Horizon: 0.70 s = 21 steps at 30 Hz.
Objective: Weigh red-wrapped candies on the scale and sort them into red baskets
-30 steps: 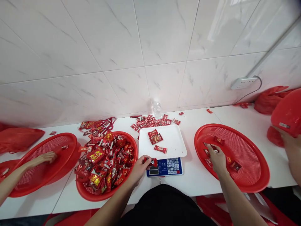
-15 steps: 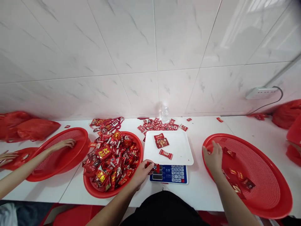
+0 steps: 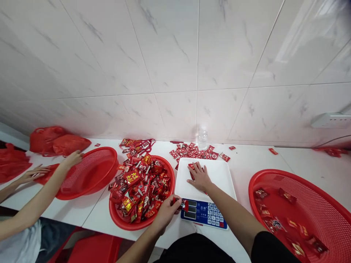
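Note:
My left hand (image 3: 168,212) pinches a small red wrapped candy (image 3: 185,205) in front of the scale's left display. With its fingers spread, my right hand (image 3: 201,178) reaches flat over the white scale pan (image 3: 222,173), covering most of the red packets (image 3: 191,166) lying there. Below the pan shows the scale's blue keypad panel (image 3: 204,212). Left of the scale, a round red basket (image 3: 128,224) is heaped with red and gold wrapped candies (image 3: 141,186). On the right stands a wide red basket (image 3: 327,204) with several wrapped candies (image 3: 287,196) scattered inside.
Small red packets (image 3: 196,150) lie in a pile behind the scale, beside a clear bottle (image 3: 203,138). At the left, a co-worker's hand (image 3: 73,159) is above a red basket (image 3: 102,164), another hand (image 3: 34,173) near red plastic. Red bags (image 3: 71,144) rest by the wall.
My right hand has moved left from the right basket onto the scale pan. My left hand still holds its candy. The view has turned, and the co-worker's hand has risen out of their basket.

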Tool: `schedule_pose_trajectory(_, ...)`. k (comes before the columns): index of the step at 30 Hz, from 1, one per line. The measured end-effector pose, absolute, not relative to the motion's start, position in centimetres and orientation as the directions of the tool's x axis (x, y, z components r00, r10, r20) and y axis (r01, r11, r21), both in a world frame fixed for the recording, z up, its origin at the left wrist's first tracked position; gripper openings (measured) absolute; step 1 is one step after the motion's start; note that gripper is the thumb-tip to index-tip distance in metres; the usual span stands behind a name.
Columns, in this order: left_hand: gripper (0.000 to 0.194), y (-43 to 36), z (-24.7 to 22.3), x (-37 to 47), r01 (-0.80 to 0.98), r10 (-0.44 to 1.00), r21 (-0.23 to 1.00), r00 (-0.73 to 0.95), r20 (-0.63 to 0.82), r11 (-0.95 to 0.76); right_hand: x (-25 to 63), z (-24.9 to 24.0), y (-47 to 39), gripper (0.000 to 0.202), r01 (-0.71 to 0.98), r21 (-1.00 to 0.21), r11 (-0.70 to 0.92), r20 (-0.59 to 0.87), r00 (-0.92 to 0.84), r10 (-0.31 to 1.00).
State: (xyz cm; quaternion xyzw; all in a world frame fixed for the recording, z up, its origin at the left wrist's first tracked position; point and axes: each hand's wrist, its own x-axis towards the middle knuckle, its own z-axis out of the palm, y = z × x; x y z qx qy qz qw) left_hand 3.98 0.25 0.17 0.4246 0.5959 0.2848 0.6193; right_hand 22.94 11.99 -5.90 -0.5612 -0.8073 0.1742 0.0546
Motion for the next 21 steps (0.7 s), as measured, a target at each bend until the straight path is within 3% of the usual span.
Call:
schedule_pose_trajectory(6,0.034,-0.5,-0.1,3.3,0.147,0.858,0.862,0.115,-0.501,0.484,23.4,-6.0,10.9,0.056,0.881,-0.348,0.32,-0.099,-0.374,0.922)
schedule_pose_trajectory(15,0.034,-0.3,0.4,4.3,0.145,0.863,0.87,0.125,-0.489,0.472,24.4,-6.4,9.0,0.077,0.884,-0.332,0.328,-0.181,-0.401,0.898)
schedule_pose_trajectory(18,0.034,-0.3,0.6,4.5,0.151,0.857,0.864,0.131,-0.498,0.48,24.7,-6.7,7.6,0.073,0.895,-0.308,0.322,-0.105,-0.368,0.924)
schedule_pose_trajectory(21,0.036,-0.5,0.8,4.6,0.164,0.855,0.861,0.128,-0.502,0.481,24.9,-6.7,7.0,0.054,0.872,-0.38,0.309,0.027,-0.324,0.946)
